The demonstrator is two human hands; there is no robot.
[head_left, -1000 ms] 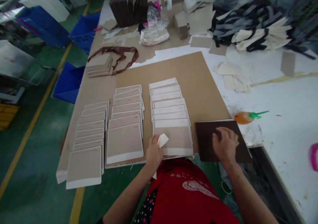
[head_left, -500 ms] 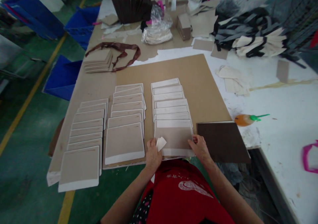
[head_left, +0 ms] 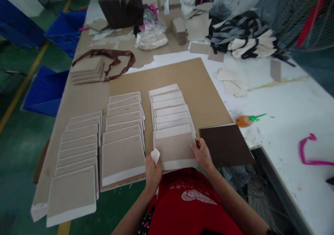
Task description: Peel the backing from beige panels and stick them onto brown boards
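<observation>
In front of me lies a beige rectangular panel [head_left: 174, 146] with white bands along its top and bottom, the nearest of an overlapping column of panels. My left hand [head_left: 153, 174] is closed on a small folded white scrap [head_left: 155, 155], paper or cloth, and rests at the panel's lower left corner. At the right edge, my right hand [head_left: 204, 155] pinches the panel between thumb and fingers. A dark brown board [head_left: 221, 145] lies just right of that hand. Two more overlapping columns of beige panels, a middle one [head_left: 124, 158] and a left one [head_left: 71, 189], lie to my left.
An orange bottle with a green nozzle [head_left: 243, 121] lies on the white tabletop to the right. Farther back are stacked beige boards [head_left: 87, 71], a brown strap [head_left: 127, 66], a plastic-wrapped bundle [head_left: 151, 40] and black-and-grey straps [head_left: 235, 31]. Blue bins [head_left: 47, 90] stand left of the table.
The view has shifted, so the table's contents appear lower and farther left. Both hands stay at the same panel's edges, and the white scrap in my left hand is now turned more upright.
</observation>
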